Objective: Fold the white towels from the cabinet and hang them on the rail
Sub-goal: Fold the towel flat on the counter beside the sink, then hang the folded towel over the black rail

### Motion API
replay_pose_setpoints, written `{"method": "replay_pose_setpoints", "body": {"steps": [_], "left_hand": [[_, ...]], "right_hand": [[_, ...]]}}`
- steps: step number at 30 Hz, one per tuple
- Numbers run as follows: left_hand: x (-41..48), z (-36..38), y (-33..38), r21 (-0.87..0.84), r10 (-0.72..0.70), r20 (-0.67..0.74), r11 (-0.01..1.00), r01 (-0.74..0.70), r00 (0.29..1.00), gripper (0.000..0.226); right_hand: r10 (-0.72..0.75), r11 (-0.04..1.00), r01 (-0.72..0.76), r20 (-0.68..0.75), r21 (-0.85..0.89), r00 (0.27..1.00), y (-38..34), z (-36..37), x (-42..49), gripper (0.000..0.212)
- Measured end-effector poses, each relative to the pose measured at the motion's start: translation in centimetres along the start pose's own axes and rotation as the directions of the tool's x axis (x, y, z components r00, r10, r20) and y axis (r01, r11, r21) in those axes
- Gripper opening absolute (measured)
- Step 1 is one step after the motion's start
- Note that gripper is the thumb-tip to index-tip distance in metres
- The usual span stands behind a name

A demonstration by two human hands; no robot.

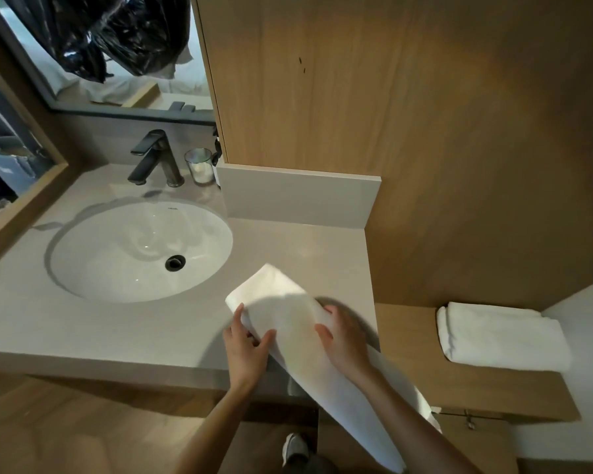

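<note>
While both hands grip it, left hand (247,350) and right hand (343,340) fold the towel (288,313) at the counter (117,330) front-right edge. Next probably another fold, then the rail.

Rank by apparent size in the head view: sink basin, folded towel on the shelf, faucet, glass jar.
sink basin, largest
folded towel
faucet
glass jar, smallest
The faucet and jar stand farther from the camera, which shrinks them.

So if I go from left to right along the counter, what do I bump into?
Sink → left hand → white towel held between both hands → right hand → folded towel on the wooden shelf.
</note>
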State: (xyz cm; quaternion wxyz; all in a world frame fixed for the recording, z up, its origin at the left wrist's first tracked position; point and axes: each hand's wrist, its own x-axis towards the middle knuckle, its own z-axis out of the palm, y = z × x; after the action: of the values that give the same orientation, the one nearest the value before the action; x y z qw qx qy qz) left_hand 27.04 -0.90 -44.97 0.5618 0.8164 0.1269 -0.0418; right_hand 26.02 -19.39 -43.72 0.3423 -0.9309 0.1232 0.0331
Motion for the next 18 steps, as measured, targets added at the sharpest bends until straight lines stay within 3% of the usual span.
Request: {"method": "replay_pose_setpoints", "body": {"steps": [4, 7, 11, 18], "left_hand": [[-1.3, -1.1, -0.1, -0.006, 0.025, 0.095, 1.000, -0.025, 0.995, 0.076], [-2.6, -2.2, 0.8, -0.081, 0.034, 0.140, 0.996, -0.023, 0.990, 0.069], [-4.9, -4.2, 3.3, -0.151, 0.263, 0.185, 0.960, -0.237, 0.947, 0.061], [-8.0, -5.4, 12.7, -0.186, 0.540, 0.288, 0.842, -0.507, 0.791, 0.057]], "right_hand": [[0.080, 0.996, -0.084, 0.120, 0.032, 0.990, 0.2, -0.7, -2.5, 0.037], [0.065, 0.995, -0.072, 0.103, 0.062, 0.993, 0.1, -1.3, -4.8, 0.035], [-0.001, 0.989, -0.010, 0.073, 0.150, 0.997, -0.6, -2.8, -8.7, 0.024], [0.000, 0.938, 0.014, -0.040, 0.347, 0.999, -3.3, -9.7, -15.4, 0.026]]}}
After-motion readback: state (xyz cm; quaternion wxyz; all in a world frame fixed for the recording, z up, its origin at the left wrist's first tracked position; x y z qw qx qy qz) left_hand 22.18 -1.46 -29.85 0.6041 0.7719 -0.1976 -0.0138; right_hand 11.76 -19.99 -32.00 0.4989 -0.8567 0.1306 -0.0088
